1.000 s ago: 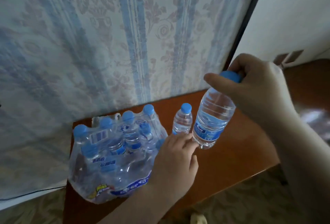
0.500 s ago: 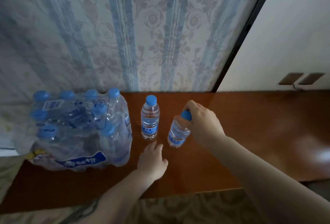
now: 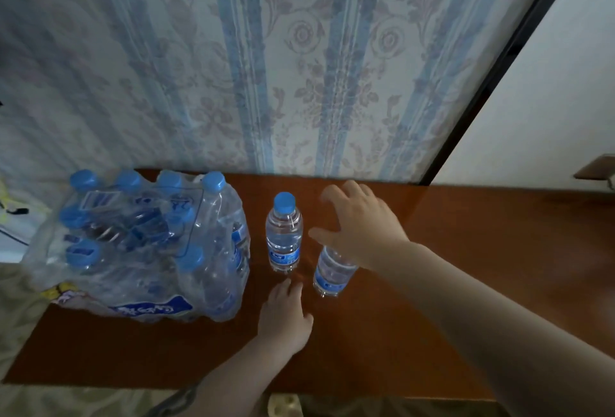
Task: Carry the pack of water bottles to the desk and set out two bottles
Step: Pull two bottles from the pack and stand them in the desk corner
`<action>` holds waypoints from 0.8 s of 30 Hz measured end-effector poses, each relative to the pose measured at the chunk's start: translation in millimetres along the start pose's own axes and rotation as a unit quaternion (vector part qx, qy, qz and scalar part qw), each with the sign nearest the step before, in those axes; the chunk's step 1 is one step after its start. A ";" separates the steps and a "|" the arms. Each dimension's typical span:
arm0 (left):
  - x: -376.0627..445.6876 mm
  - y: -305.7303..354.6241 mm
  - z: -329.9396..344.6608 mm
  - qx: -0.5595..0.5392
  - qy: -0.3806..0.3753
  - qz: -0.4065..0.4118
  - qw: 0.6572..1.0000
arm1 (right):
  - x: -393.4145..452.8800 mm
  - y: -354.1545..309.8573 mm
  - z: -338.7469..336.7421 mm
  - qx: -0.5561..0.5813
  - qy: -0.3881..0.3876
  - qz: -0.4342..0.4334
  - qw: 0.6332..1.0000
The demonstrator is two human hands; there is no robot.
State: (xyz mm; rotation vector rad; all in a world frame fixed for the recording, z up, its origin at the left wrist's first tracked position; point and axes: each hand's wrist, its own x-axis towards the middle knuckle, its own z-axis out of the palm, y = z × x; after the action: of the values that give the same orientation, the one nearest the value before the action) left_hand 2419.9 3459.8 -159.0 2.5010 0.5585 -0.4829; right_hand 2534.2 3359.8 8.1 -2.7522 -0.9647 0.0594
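From the head view, the pack of water bottles (image 3: 139, 247) sits on the wooden counter (image 3: 466, 283), and it serves as the landmark here. Just right of the pack, the first bottle (image 3: 284, 233) stands upright on its own, blue cap on. Further right of the pack and a little nearer the counter's front edge stands the second bottle (image 3: 332, 273), also upright; its cap is hidden under the right hand (image 3: 359, 227).

That right hand hovers over the second bottle with its fingers spread wide, so its grip is open and has hold of nothing; whether the palm touches the cap cannot be told. The left hand (image 3: 286, 313) rests flat on the counter, right of the pack and in front of the first bottle, fingers relaxed, gripping nothing.

Judging by this layout, the task looks essentially done: the pack is on the counter and two bottles are set out beside it. Only drawing the hands away seems left.
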 end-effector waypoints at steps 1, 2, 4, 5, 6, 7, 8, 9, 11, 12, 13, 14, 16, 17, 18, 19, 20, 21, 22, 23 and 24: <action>0.0 -2.6 4.5 0.009 0.009 0.000 1.000 | 6.3 -7.3 0.1 0.021 0.002 -0.027 0.999; 0.5 -5.1 9.4 0.016 0.025 0.001 1.000 | 13.5 -15.3 1.4 0.039 -0.009 -0.053 0.998; -0.1 -8.1 16.9 0.020 0.057 0.003 0.998 | 25.7 -31.6 6.4 0.053 -0.053 -0.086 0.993; -0.9 -8.6 18.4 0.019 0.065 0.005 0.998 | 30.9 -37.3 8.2 0.053 -0.069 -0.087 0.992; -1.2 -8.9 19.7 0.016 0.068 0.010 0.998 | 35.2 -41.0 8.7 0.051 -0.077 -0.080 0.992; -2.4 -9.0 21.9 0.016 0.064 0.012 0.998 | 38.1 -43.1 9.1 0.054 -0.084 -0.071 0.992; -4.8 -8.8 24.4 0.019 0.059 0.010 0.998 | 40.0 -43.9 9.6 0.060 -0.089 -0.064 0.992; -6.2 -7.7 26.4 0.021 0.059 0.008 0.998 | 42.7 -43.0 9.6 0.063 -0.095 -0.063 0.991; -8.7 -2.7 31.5 0.027 0.056 0.004 0.998 | 47.2 -38.4 7.6 0.070 -0.116 -0.065 0.989; -9.9 1.1 35.1 0.030 0.056 0.001 0.998 | 49.3 -32.8 5.4 0.074 -0.120 -0.061 0.988; -11.7 5.6 38.9 0.035 0.057 -0.001 0.998 | 51.2 -25.2 2.7 0.082 -0.121 -0.053 0.988; -14.7 11.6 43.2 0.039 0.059 -0.003 0.997 | 52.3 -15.9 -0.6 0.094 -0.120 -0.039 0.988; -22.4 23.3 53.2 0.040 0.063 -0.004 0.997 | 50.6 4.8 -7.3 0.125 -0.119 -0.006 0.985; -26.0 29.3 58.6 0.039 0.066 -0.004 0.997 | 47.6 16.6 -10.7 0.137 -0.114 0.005 0.984; -29.0 35.3 63.2 0.039 0.065 -0.001 0.997 | 43.3 28.4 -14.0 0.144 -0.107 0.010 0.984; -30.7 42.7 67.0 0.039 0.060 0.006 0.997 | 38.2 40.8 -17.6 0.145 -0.097 0.013 0.985; -31.1 50.3 70.2 0.040 0.055 0.015 0.998 | 33.3 53.4 -21.2 0.141 -0.089 0.014 0.986; -30.1 57.0 72.1 0.040 0.050 0.021 0.998 | 29.3 65.3 -24.1 0.135 -0.082 0.015 0.987; -28.5 66.3 73.7 0.043 0.047 0.025 0.998 | 24.6 79.7 -27.9 0.128 -0.076 0.017 0.989; -26.2 75.8 74.9 0.046 0.048 0.032 0.997 | 20.1 94.5 -31.2 0.122 -0.072 0.022 0.990; -23.7 86.9 76.8 0.046 0.049 0.041 0.997 | 15.0 110.7 -34.1 0.115 -0.070 0.030 0.990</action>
State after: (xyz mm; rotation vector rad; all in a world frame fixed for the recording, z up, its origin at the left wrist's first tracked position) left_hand 2424.2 3342.5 -173.8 2.6355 0.4791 -0.3655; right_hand 2617.5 3278.4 17.1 -2.5894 -0.8490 0.3561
